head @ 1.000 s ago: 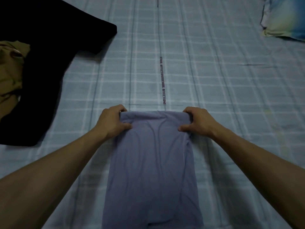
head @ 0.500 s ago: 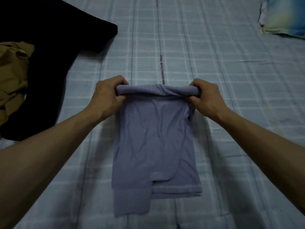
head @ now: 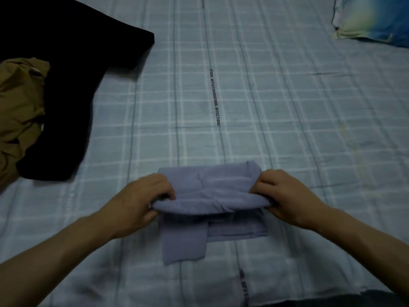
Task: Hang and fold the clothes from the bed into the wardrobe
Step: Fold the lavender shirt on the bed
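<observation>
My left hand [head: 141, 200] and right hand [head: 285, 196] each pinch one end of the folded edge of the lavender garment [head: 210, 196], which spans between my grips; its lower layers lie flat on the checked bed [head: 265, 107] beneath.

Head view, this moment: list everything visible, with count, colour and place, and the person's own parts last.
Lavender garment: one, pale purple, partly folded, near centre of the bed, between both hands.
Black garment: one, black, spread at far left.
Tan garment: one, brown, crumpled at the left edge, beside the black one.
Pillow: one, blue, yellowish and white, far right corner.
Bed sheet: one, pale blue check with a printed text stripe, under everything.
Left hand: grips the garment's folded edge at its left end.
Right hand: grips the same edge at its right end.
</observation>
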The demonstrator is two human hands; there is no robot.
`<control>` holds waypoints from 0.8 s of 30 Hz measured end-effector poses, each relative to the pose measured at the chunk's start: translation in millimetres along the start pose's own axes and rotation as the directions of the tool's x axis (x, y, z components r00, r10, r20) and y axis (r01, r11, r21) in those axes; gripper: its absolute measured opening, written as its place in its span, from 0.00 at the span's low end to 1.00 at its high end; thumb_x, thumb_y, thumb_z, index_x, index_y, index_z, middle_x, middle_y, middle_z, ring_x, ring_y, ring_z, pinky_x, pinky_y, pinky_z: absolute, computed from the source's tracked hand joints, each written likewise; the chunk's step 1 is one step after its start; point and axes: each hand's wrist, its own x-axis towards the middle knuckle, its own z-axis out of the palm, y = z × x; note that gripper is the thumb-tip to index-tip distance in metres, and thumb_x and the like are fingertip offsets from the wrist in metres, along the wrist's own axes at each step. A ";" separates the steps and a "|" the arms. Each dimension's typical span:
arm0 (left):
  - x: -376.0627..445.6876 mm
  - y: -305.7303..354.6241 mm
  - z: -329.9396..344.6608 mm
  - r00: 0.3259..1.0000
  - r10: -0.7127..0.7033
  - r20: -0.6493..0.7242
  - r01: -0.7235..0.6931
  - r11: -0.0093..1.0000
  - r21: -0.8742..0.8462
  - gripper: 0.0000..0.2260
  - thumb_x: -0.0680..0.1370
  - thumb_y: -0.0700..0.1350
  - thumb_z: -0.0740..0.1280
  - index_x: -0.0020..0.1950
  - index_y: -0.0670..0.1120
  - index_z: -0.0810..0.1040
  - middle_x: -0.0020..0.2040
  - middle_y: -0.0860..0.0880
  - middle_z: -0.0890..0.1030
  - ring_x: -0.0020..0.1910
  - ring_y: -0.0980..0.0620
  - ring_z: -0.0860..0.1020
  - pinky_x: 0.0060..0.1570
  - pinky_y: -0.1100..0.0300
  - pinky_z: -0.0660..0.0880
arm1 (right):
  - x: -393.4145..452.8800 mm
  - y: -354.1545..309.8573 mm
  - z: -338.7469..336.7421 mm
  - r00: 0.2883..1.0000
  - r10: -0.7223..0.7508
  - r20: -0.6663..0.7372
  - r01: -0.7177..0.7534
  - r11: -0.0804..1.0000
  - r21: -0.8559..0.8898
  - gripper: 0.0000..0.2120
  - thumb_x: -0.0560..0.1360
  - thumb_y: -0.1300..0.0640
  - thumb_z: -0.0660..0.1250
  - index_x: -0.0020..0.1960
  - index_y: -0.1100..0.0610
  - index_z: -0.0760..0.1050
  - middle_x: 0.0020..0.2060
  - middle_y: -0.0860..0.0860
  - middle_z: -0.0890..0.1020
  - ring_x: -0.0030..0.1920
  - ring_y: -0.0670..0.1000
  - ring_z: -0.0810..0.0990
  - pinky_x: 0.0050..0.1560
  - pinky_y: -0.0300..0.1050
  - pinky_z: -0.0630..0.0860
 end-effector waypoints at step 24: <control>9.8 -18.7 103.1 0.934 -0.351 0.059 0.276 0.819 0.504 0.33 0.81 0.65 0.44 0.81 0.49 0.50 0.81 0.47 0.50 0.80 0.45 0.49 0.77 0.42 0.51 | 21.8 -50.1 107.1 0.957 0.255 0.140 -0.233 0.959 -0.159 0.37 0.79 0.35 0.49 0.80 0.55 0.46 0.79 0.52 0.48 0.79 0.52 0.44 0.77 0.55 0.47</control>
